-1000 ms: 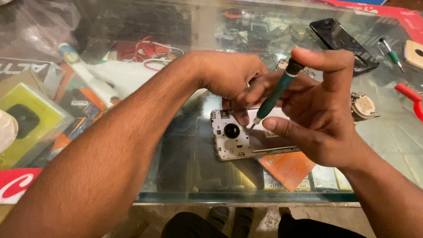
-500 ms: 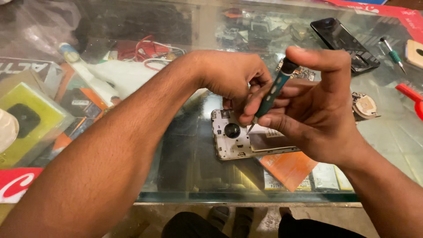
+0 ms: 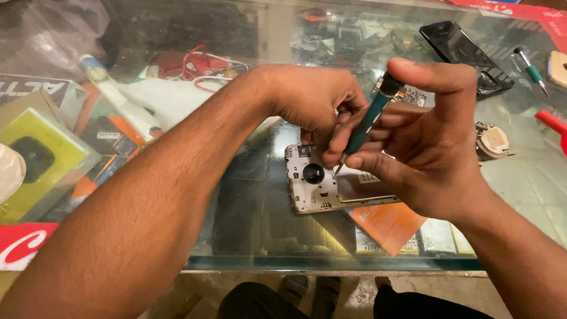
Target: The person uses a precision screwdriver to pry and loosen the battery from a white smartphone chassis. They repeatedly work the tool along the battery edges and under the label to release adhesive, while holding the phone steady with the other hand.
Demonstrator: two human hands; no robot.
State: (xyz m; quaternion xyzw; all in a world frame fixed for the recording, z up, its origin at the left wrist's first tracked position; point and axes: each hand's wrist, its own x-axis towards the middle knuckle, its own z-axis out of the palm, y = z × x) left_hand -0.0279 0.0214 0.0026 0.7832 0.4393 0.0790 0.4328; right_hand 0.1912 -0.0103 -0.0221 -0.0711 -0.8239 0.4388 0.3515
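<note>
An opened phone (image 3: 316, 188) with its back cover off lies on the glass counter (image 3: 254, 224), its round camera lens showing. My right hand (image 3: 425, 136) grips a slim green-handled screwdriver (image 3: 366, 121), index finger on its cap, tip down on the phone's inner frame beside the lens. My left hand (image 3: 313, 103) reaches across from the left and rests its fingers on the phone's top edge, pinching near the screwdriver's tip. The phone's right part is hidden under my right hand.
A black phone (image 3: 466, 56) and a second green screwdriver (image 3: 531, 71) lie at the back right, with a small round part (image 3: 493, 142) and a red tool (image 3: 552, 124) nearby. Boxes (image 3: 41, 153), cables (image 3: 195, 65) and orange packets (image 3: 390, 224) sit under the glass.
The screwdriver has tilted slightly and its tip has shifted a little left toward the lens. Both hands stay on the phone.
</note>
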